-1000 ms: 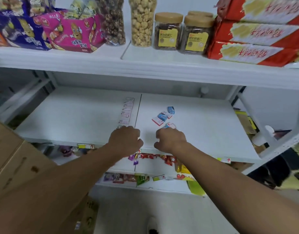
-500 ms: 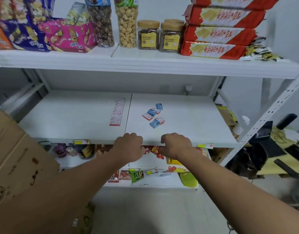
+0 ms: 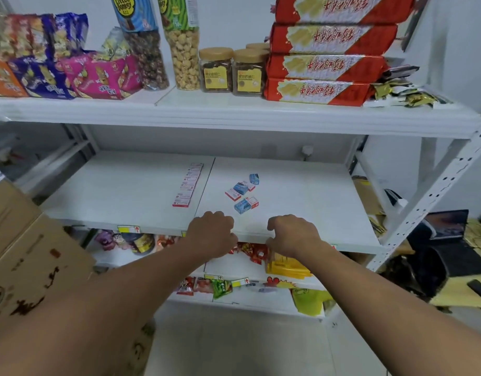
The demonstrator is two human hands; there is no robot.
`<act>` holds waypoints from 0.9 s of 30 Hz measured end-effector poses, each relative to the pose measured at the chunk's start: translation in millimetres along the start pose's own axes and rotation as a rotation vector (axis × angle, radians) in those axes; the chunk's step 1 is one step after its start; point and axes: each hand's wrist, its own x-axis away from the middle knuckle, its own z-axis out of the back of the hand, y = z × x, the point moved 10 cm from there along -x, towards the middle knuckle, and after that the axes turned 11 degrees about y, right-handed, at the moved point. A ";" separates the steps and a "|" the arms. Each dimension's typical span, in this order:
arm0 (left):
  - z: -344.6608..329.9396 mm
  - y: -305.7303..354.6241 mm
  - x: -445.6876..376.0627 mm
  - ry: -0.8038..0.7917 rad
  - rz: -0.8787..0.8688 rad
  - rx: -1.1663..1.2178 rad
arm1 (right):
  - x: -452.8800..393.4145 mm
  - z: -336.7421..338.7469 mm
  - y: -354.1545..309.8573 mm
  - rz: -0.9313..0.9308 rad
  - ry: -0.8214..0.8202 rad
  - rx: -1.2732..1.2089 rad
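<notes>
Both of my hands are at the front edge of the white middle shelf (image 3: 301, 202). My left hand (image 3: 211, 234) has its fingers curled over the top of the edge and its thumb against the front lip. My right hand (image 3: 293, 236) holds the same edge a hand's width to the right, fingers curled the same way. Whether a small thing is hidden inside either fist cannot be told. Just behind my hands lie several small blue and red-white boxes (image 3: 243, 191). A strip of red-white labels (image 3: 188, 185) lies along the seam between the two shelf boards.
The top shelf (image 3: 234, 115) carries snack bags (image 3: 95, 77), two tall popcorn tubes (image 3: 182, 50), jars (image 3: 216, 69) and stacked red packs (image 3: 329, 63). Lower shelves hold candy and a yellow pack (image 3: 285, 267). A cardboard box (image 3: 22, 253) stands at left; clutter lies at right.
My hands drew back from beside the small boxes to the shelf's front edge and stay there. The view pulled back and rose, showing more of the top shelf and the right side.
</notes>
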 end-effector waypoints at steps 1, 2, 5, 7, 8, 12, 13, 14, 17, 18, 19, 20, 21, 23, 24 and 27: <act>-0.3 5.2 -0.4 0.003 0.008 0.002 | -0.8 0.3 4.1 0.009 -0.007 -0.006; -0.8 9.8 -0.1 0.004 0.016 -0.001 | -1.5 0.3 7.2 0.020 -0.011 -0.012; -3.2 20.9 1.7 0.000 0.023 -0.021 | -3.6 -1.1 13.8 0.059 -0.019 -0.020; -5.9 24.3 1.8 -0.007 0.031 -0.031 | -5.7 -2.6 16.7 0.077 -0.020 -0.029; -6.9 24.8 1.7 -0.015 0.037 -0.037 | -6.8 -3.5 18.0 0.083 -0.022 -0.032; -11.2 21.6 -2.8 -0.029 0.040 -0.044 | -13.2 -8.2 19.8 0.092 -0.036 -0.039; -12.5 20.3 -5.5 -0.030 0.038 -0.044 | -16.0 -10.7 20.2 0.092 -0.042 -0.037; -14.2 18.4 -8.6 -0.035 0.038 -0.040 | -19.5 -13.3 20.2 0.091 -0.047 -0.034; -20.1 12.2 -23.4 -0.039 0.035 -0.015 | -34.9 -21.1 18.7 0.079 -0.062 -0.031; -22.0 10.0 -29.4 -0.036 0.031 -0.006 | -40.9 -23.6 17.5 0.073 -0.066 -0.028; -24.4 7.3 -36.1 -0.035 0.027 0.007 | -47.3 -25.7 15.6 0.066 -0.070 -0.026; -26.9 3.8 -43.4 -0.039 0.026 0.024 | -54.1 -27.2 13.3 0.057 -0.074 -0.026; -28.8 -0.5 -50.8 -0.042 0.025 0.035 | -61.0 -28.3 10.7 0.047 -0.075 -0.025; -31.3 -9.8 -66.0 -0.049 0.016 0.035 | -75.0 -31.3 4.3 0.035 -0.075 -0.021; -32.0 -14.8 -73.6 -0.051 0.009 0.031 | -82.0 -33.3 1.2 0.032 -0.078 -0.019; -33.9 -29.2 -95.8 -0.044 -0.016 0.022 | -102.2 -39.1 -2.8 0.006 -0.086 -0.012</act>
